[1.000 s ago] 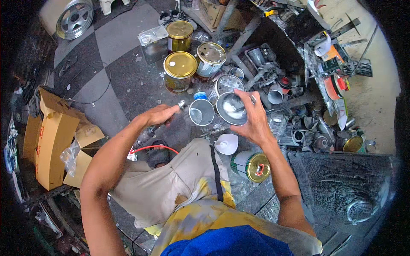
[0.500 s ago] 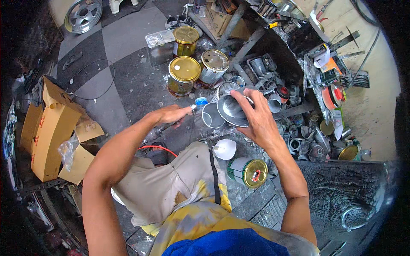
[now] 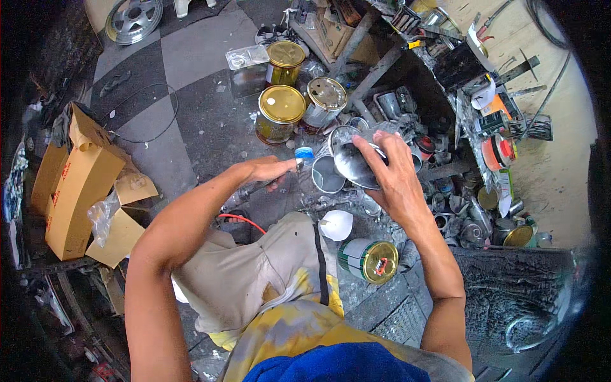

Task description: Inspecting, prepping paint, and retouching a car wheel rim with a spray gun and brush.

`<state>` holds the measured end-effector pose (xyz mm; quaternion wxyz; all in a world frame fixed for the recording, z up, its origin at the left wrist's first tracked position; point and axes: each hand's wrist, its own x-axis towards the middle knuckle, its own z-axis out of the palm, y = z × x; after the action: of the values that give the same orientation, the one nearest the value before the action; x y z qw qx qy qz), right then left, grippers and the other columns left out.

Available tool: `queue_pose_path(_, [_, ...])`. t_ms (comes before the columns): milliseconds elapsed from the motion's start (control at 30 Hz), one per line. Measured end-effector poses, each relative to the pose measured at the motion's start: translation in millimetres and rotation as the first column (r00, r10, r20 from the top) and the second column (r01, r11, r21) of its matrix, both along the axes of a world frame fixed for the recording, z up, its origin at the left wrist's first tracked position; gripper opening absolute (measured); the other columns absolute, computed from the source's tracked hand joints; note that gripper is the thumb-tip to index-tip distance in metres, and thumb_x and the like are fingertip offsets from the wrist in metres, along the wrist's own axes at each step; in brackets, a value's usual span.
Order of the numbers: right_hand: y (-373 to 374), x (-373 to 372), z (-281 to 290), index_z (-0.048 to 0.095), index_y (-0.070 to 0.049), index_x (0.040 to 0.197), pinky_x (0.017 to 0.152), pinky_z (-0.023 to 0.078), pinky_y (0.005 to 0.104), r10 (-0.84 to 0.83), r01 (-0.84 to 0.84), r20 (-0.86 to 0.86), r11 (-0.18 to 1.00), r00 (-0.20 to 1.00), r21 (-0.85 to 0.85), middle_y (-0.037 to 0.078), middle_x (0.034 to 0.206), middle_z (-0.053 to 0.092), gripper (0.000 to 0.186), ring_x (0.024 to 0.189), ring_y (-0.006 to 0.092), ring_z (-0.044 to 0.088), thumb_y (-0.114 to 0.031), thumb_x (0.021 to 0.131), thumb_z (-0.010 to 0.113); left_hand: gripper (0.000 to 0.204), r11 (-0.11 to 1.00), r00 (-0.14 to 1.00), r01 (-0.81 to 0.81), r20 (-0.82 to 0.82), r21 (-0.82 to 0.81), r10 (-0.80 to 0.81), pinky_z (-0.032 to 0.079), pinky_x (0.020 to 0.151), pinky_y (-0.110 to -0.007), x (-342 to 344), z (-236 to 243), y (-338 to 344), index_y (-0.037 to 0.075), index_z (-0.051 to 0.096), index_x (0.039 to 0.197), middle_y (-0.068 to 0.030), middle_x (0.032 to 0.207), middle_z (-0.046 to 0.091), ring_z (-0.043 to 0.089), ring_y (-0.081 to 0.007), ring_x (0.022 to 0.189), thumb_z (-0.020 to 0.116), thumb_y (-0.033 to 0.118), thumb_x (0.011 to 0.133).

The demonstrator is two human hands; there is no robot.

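My left hand (image 3: 270,170) grips a metal tool with a silver nozzle (image 3: 298,164), probably a spray gun, whose body is mostly hidden. My right hand (image 3: 396,172) holds a metal container (image 3: 350,159) with pale silvery residue inside, tilted over the right side of an open empty-looking cup (image 3: 326,180). A small blue-topped container (image 3: 304,153) stands just behind the nozzle. A white plastic piece (image 3: 335,225) lies below my hands, and a green-labelled can with a gold lid (image 3: 368,261) is beside my right forearm. A red hose (image 3: 251,225) runs under my left arm.
Lidded paint cans (image 3: 280,113) stand ahead. Torn cardboard boxes (image 3: 83,197) are at the left, a wheel rim (image 3: 133,19) at the top left. A cluttered shelf (image 3: 461,127) with tools and cans lines the right; a dark crusted panel (image 3: 509,299) lies lower right.
My right hand has raised the metal container and tipped it further toward the cup. My left hand and tool have moved slightly right. The view has shifted a little.
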<state>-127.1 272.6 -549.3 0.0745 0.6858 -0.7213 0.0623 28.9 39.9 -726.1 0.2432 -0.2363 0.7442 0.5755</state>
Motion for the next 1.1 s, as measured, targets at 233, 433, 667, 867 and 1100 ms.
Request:
queue_pose_path(233, [8.1,-3.3,10.2,0.045,-0.015,0.148,0.112,0.036,0.0528,-0.016,0.016,-0.029,1.000,0.999,-0.019,0.017,0.127,0.050,0.110,0.123,0.0378,0.050,-0.001,0.048,0.089,0.065,1.000,1.000,0.011,0.001,0.015,-0.011,0.042,0.088,-0.042,-10.8,3.7,7.5,0.004,0.060,0.078,-0.0081,0.067,0.061,0.058,-0.0226,0.075,0.041,0.065,0.090])
queue_pose_path(433, [39.9,-21.7,9.8,0.046,-0.015,0.145,0.104,0.043,0.0477,-0.154,0.182,0.251,0.979,0.956,-0.093,0.017,0.125,0.049,0.107,0.120,0.0393,0.051,0.001,0.049,0.090,0.063,0.995,0.994,0.098,-0.052,-0.007,-0.099,0.043,0.083,-0.039,-39.1,13.3,30.6,0.003,0.060,0.078,-0.0086,0.069,0.061,0.058,-0.0228,0.074,0.042,0.062,0.091])
queue_pose_path(667, [103.8,-46.2,-32.5,0.046,-0.013,0.143,0.095,0.050,0.0464,-0.386,0.474,0.477,0.877,0.790,-0.077,0.018,0.121,0.048,0.102,0.113,0.0417,0.056,-0.005,0.050,0.089,0.056,0.996,0.992,0.081,-0.102,0.039,-0.076,0.042,0.070,-0.037,-81.2,-18.2,62.8,0.002,0.060,0.077,-0.0081,0.067,0.058,0.055,-0.0192,0.064,0.045,0.053,0.094])
queue_pose_path(867, [169.6,-83.5,-129.2,0.046,-0.007,0.138,0.106,0.044,0.0439,-0.567,0.698,0.574,0.716,0.591,-0.012,0.018,0.131,0.052,0.097,0.124,0.0342,0.053,-0.023,0.055,0.094,0.055,0.957,0.983,-0.068,-0.147,0.282,0.113,0.042,0.059,-0.035,-103.6,-61.8,106.9,0.002,0.060,0.079,-0.0068,0.063,0.057,0.053,-0.0184,0.056,0.047,0.053,0.094])
queue_pose_path(1100, [226.6,-124.4,-280.5,0.041,-0.002,0.138,0.106,0.044,0.0456,-0.800,0.899,0.508,0.426,0.320,0.104,0.023,0.134,0.049,0.105,0.127,0.0408,0.048,-0.025,0.052,0.096,0.048,0.994,0.991,-0.069,-0.110,0.088,0.079,0.043,0.065,-0.036,-80.8,-57.4,102.1,0.003,0.061,0.089,-0.0051,0.069,0.053,0.052,-0.0185,0.064,0.047,0.049,0.095])
